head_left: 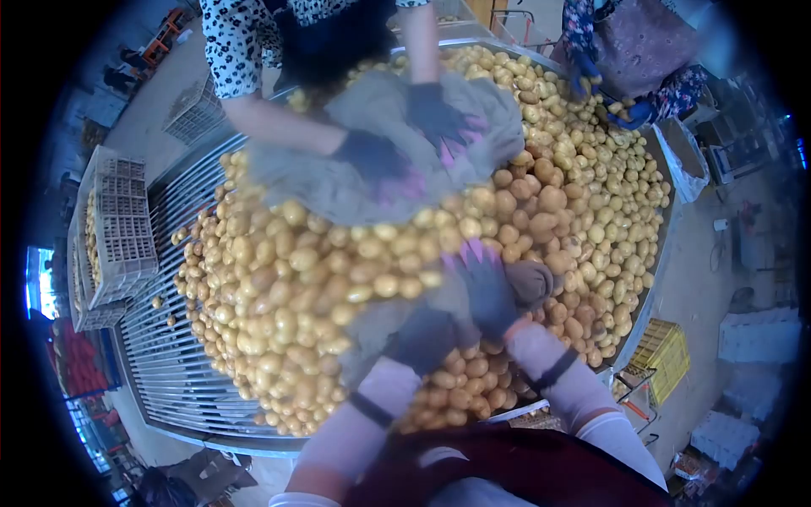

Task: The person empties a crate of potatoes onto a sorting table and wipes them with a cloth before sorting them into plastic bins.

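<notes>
A big heap of round, yellow-brown produce that looks like potatoes (279,279) lies in front of me. My right hand (486,291), in a dark glove with pink fingertips, rests palm down on a grey cloth (528,285) and the potatoes, its fingers spread. To its left, my left hand (422,338) presses on the same grey cloth; blur and the hand's angle hide its fingers. Across the heap, a person's two gloved hands (439,118) lie on another grey cloth (312,182) spread over the potatoes.
The heap sits on a slatted metal table (177,363). Crates (122,224) stand stacked at the left, and a yellow crate (659,359) is at the right. At the upper right, another person's blue-gloved hand (629,114) is by the potatoes. A white-lined box (683,160) stands nearby.
</notes>
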`<state>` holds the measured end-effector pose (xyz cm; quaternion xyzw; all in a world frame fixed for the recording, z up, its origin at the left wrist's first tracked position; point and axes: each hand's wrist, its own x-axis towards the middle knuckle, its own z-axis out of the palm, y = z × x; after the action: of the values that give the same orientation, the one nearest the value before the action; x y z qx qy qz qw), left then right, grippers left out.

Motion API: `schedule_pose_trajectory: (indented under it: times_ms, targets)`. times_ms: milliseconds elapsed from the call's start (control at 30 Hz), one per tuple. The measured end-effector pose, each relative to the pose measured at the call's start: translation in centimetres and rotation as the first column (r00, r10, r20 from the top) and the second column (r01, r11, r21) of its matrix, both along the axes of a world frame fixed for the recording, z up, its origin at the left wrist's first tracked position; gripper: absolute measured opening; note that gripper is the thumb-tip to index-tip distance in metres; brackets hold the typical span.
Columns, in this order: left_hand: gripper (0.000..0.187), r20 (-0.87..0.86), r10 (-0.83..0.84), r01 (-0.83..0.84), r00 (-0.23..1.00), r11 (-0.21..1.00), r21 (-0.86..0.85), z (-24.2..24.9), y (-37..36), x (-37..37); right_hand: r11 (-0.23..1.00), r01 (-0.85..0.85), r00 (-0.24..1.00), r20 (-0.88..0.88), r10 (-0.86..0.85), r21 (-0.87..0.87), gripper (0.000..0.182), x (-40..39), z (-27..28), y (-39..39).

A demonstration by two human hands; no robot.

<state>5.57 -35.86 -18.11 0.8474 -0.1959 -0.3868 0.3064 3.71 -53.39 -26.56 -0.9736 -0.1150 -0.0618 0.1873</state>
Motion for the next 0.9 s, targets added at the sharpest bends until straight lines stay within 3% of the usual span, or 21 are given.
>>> schedule_pose_trajectory:
  times_ms: [33,167,200,267,333,400,433,467,533,600,667,700,733,767,833,867,900]
  targets:
    - [0.016,-0.125,0.063,-0.060,0.990,0.998,0.021,0.1,-0.9,1.2,1.000,-0.004,0.999,-0.033,0.004,0.002,0.059,1.8,0.2,-0.6]
    - [0.012,-0.288,0.284,-0.312,0.915,0.948,-0.055,-0.4,-2.8,3.6,0.993,0.029,0.999,0.039,-0.024,-0.116,0.057,3.6,-2.8,-2.7]
    - [0.014,-0.305,0.326,-0.358,0.895,0.932,-0.057,-0.4,-3.2,3.7,0.994,0.029,0.997,0.078,-0.021,-0.104,0.055,3.9,-1.0,-2.7]
    - [0.018,0.037,0.117,-0.120,0.992,0.990,0.080,-3.8,-3.4,2.5,0.995,0.050,0.994,0.100,-0.041,-0.085,0.056,4.2,-0.7,-2.6]
    - [0.020,0.120,0.132,-0.145,0.984,0.984,0.102,-7.2,-2.8,1.8,0.993,0.113,0.988,0.101,-0.115,0.023,0.057,3.9,-1.2,-2.0]
    - [0.018,-0.085,0.385,-0.389,0.919,0.921,-0.029,-8.1,-1.5,0.2,0.953,0.216,0.972,0.049,-0.231,0.214,0.058,2.3,-2.8,-0.9]
    - [0.017,0.228,0.075,-0.091,0.971,0.994,0.059,-8.0,-0.4,-0.6,0.976,0.184,0.978,0.080,-0.194,0.116,0.059,1.0,-3.0,-0.3]
    - [0.016,0.474,-0.262,0.163,0.840,0.957,0.240,-7.9,0.9,-1.5,0.989,0.150,0.983,0.105,-0.151,0.017,0.060,-0.6,-3.1,0.4]
    - [0.017,0.645,-0.383,0.250,0.661,0.923,0.292,-6.7,3.4,-3.3,0.995,-0.017,0.981,0.193,-0.002,0.098,0.052,-4.0,-2.2,0.7]
    - [0.021,0.609,0.024,0.048,0.792,0.994,-0.103,-4.5,5.0,-5.4,0.982,-0.055,0.990,0.135,0.031,0.180,0.043,-6.1,-0.7,0.5]
    - [0.023,0.535,0.012,0.038,0.845,0.996,-0.082,-4.6,6.2,-6.5,0.980,-0.070,0.998,0.020,0.067,0.185,0.025,-7.6,1.4,0.1]
    - [0.024,0.498,0.004,0.038,0.867,0.997,-0.074,-4.5,6.5,-6.7,0.995,-0.021,0.989,0.150,0.006,0.102,0.024,-8.0,2.1,-0.4]
    - [0.024,0.428,0.193,-0.100,0.883,0.968,-0.229,-4.2,6.8,-6.5,0.999,0.036,0.957,0.287,-0.041,0.023,0.023,-8.2,2.7,-1.0]
    - [0.024,0.325,0.365,-0.241,0.872,0.900,-0.364,-1.1,6.9,-6.3,0.994,0.102,0.905,0.418,-0.074,-0.045,0.022,-8.3,3.5,-1.5]
    - [0.026,0.046,0.640,-0.519,0.767,0.662,-0.541,6.1,7.6,-6.1,0.987,0.158,0.940,0.300,-0.162,0.037,0.023,-7.3,7.7,-3.7]
    - [0.026,-0.109,0.731,-0.640,0.674,0.504,-0.580,8.3,8.0,-5.8,0.988,0.144,0.883,0.443,-0.153,0.055,0.026,-6.8,10.5,-3.8]
    - [0.033,0.055,0.750,-0.431,0.660,0.437,-0.789,9.4,8.3,-5.2,0.989,0.129,0.804,0.577,-0.145,0.069,0.029,-6.4,13.5,-3.8]
